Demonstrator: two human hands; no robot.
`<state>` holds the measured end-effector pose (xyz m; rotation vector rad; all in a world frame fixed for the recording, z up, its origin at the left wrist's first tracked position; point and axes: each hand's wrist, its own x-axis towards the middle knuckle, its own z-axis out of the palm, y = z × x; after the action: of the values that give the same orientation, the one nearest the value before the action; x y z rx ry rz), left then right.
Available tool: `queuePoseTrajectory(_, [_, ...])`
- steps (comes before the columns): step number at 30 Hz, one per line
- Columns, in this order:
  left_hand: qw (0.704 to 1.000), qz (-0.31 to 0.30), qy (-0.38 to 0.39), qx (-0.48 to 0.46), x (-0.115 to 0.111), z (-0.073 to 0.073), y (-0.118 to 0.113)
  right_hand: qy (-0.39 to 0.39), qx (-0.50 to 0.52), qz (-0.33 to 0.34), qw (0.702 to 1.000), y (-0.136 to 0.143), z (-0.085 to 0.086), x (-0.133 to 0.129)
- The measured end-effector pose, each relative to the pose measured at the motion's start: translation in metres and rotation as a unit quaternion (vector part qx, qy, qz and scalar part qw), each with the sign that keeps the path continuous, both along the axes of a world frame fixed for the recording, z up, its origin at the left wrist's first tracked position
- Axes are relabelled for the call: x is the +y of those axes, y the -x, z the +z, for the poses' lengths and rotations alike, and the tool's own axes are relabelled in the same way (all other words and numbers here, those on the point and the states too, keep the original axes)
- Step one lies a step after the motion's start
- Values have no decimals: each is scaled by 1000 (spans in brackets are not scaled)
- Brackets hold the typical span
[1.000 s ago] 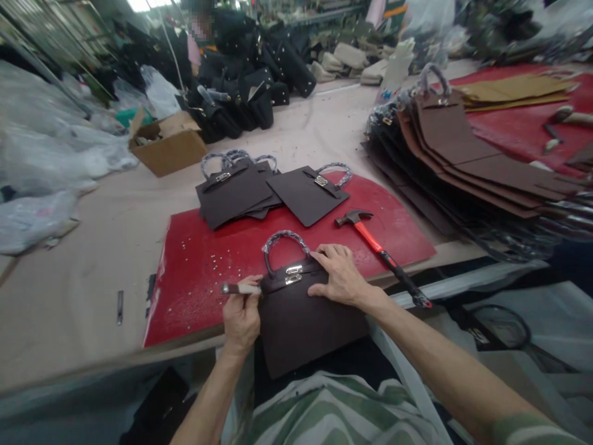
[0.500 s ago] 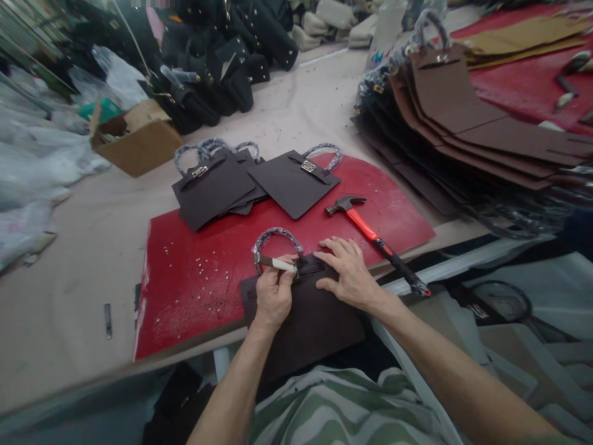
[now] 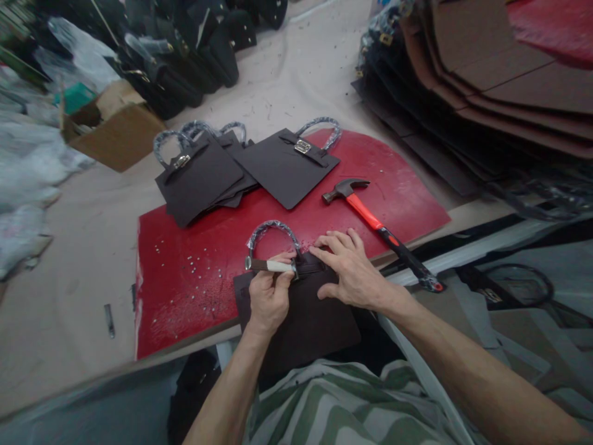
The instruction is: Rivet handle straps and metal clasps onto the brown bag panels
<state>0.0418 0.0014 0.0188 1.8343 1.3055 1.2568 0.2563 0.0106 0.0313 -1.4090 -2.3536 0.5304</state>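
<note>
A dark brown bag panel point(image 3: 306, 327) lies at the front edge of the red board point(image 3: 185, 296), partly over my lap. Its looped handle point(image 3: 273, 225) is wrapped in clear plastic. Between thumb and fingers, my left hand point(image 3: 270, 303) pinches a short brown-and-white strap point(image 3: 273, 266) with metal at its ends, held across the panel's top edge. My right hand point(image 3: 352, 272) rests on the panel's upper right with its fingers spread and thumb apart. Beyond it lies a claw hammer point(image 3: 365, 216) with an orange and black handle.
Finished-looking dark panels with handles and metal plates point(image 3: 282, 167) overlap at the board's back. Several tiny metal bits point(image 3: 192, 266) are scattered on its left. A cardboard box point(image 3: 115, 133) stands at the back left, and a stack of brown panels point(image 3: 500, 93) at the right.
The view has tipped down and shifted slightly, so surroundings sit differently in frame. My left hand keeps its pinch on the strap, now turned nearly level. My right hand stays on the panel.
</note>
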Motion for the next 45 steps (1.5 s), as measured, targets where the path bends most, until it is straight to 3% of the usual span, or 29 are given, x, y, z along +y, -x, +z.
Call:
queuePoseTrajectory(11, [999,35,-23,4,-17,-3,0,2,-13,26,1000,-2,-3,4])
queuePoseTrajectory(15, [999,22,-39,-13,-16,0,-8,2,-12,23,1000,-1,-2,4])
queuePoseTrajectory(19, [998,-2,-60,32,-14,1,-15,-3,3,19,1000,-1,-5,3])
queuePoseTrajectory(30, [992,-16,-118,50,-17,-13,-17,-1,10,13,1000,-1,-4,3])
queuePoseTrajectory(45, [981,-43,-173,80,-18,-15,-20,8,17,14,1000,-1,-3,3])
